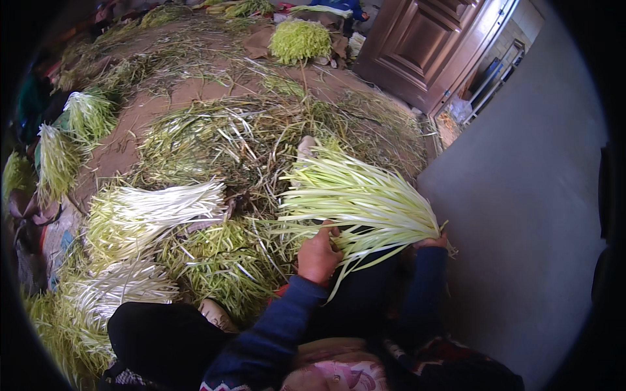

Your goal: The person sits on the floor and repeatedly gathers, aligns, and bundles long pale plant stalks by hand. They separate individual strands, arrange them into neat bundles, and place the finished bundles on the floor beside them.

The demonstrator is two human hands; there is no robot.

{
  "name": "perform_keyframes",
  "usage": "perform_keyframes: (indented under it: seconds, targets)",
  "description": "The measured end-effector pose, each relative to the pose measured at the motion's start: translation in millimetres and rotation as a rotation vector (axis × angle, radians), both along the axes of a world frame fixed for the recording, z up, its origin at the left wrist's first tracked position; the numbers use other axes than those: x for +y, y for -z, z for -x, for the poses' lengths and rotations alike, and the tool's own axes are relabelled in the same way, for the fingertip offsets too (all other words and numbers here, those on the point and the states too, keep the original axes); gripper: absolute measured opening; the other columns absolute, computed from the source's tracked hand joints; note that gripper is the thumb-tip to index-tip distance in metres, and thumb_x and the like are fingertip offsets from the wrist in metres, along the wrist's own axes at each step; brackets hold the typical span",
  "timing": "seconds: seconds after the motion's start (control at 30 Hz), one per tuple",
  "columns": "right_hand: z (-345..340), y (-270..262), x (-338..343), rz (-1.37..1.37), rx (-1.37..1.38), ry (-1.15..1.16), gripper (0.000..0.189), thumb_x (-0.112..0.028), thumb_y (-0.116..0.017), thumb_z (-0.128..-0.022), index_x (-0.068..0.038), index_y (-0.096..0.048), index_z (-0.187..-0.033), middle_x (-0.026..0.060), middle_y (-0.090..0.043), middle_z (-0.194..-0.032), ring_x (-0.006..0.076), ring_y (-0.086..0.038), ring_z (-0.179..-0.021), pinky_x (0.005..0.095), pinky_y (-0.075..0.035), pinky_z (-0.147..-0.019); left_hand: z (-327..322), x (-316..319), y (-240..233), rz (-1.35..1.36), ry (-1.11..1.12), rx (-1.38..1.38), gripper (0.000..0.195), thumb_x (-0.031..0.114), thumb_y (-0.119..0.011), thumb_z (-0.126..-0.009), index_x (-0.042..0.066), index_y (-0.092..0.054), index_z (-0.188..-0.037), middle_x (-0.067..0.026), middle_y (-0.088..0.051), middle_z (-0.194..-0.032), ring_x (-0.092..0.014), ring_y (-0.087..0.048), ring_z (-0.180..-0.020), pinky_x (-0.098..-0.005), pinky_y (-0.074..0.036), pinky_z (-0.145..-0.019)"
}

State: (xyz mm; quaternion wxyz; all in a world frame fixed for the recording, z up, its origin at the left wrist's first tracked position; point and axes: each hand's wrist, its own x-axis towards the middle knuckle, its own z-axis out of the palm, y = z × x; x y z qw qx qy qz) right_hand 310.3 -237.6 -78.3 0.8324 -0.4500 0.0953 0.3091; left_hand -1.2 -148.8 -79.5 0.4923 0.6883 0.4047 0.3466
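A large bundle of pale yellow-green leafy stalks (362,200), perhaps garlic chives, fans out over my lap with its tips to the left. My right hand (433,240) is closed around the gathered white end at the right. Against the bundle's lower left edge is my left hand (320,254), its thumb and forefinger pinched at some leaves; whether it grips one cannot be told. Left of my hands lies a bundle with white stalks (171,203), beside a heap of loose green leaves (225,264).
Another white-stalked bundle (122,286) lies lower left. Withered leaves (210,132) cover the floor ahead. A grey wall (518,195) rises close on my right, beyond it a brown panelled door (420,44). A co-worker in blue (337,6) is at the far side, near a leafy bundle (300,41).
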Motion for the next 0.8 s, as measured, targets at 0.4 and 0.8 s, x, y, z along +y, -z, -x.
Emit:
perform_keyframes:
  seconds: [0.4, 0.8]
  targets:
    - [-33.1, 26.6, -21.6, -0.127, -0.268, -0.224, 0.068, 0.007, -0.068, -0.054, 0.000, -0.045, -0.118, 0.0192, -0.061, -0.101, 0.0319, -0.062, -0.083, 0.0447, -0.053, -0.068, 58.4, 44.0, 80.1, 0.174, -0.770, 0.098, 0.039, 0.008, -0.074, -0.064, 0.011, -0.047, -0.091, -0.0132, -0.063, -0.070, -0.034, -0.061, -0.066, -0.0430, -0.045, -0.059]
    - [-22.3, 18.4, -25.1, -0.108, -0.194, -0.213, 0.073, 0.013, -0.067, -0.049, 0.001, -0.043, -0.117, 0.0188, -0.061, -0.095, 0.0303, -0.063, -0.075, 0.0419, -0.053, -0.060, 99.6, 61.3, 117.8, 0.724, -0.420, -0.690, 0.026, 0.022, -0.063, -0.081, 0.000, -0.062, -0.095, -0.0094, -0.065, -0.076, -0.015, -0.059, -0.056, -0.0238, -0.044, -0.048]
